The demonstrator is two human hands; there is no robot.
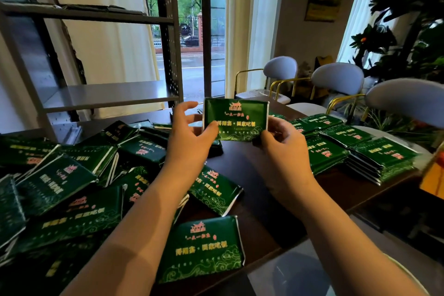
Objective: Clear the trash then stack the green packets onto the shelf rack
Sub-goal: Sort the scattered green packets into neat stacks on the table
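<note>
I hold one green packet (pixel 236 116) upright above the dark table (pixel 254 170), its printed face toward me. My right hand (pixel 281 139) pinches its lower right corner. My left hand (pixel 189 132) touches its lower left edge with the thumb, fingers spread loosely behind. A loose heap of green packets (pixel 79 180) covers the left of the table. Two more packets (pixel 201 247) lie near the front edge. Neat stacks of green packets (pixel 355 149) stand on the right. The grey metal shelf rack (pixel 108 96) stands behind the heap at the left.
Three pale chairs with gold frames (pixel 336 79) line the table's far right side. A large plant (pixel 408 31) fills the right corner. An orange box (pixel 432 175) sits at the right edge. A window and curtains are behind the rack.
</note>
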